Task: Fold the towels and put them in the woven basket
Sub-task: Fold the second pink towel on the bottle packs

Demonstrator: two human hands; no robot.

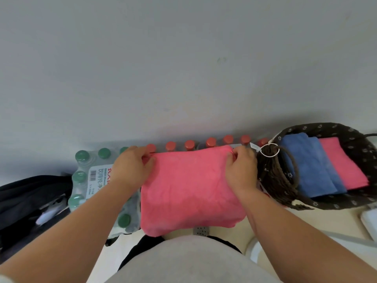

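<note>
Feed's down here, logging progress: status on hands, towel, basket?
Left hand, right hand pinch pink towel's far corners. Towel over bottles, not basketed. Basket holds two folded towels; handle beside right hand.

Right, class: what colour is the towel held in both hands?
The towel is pink; head view shows it best.
</note>
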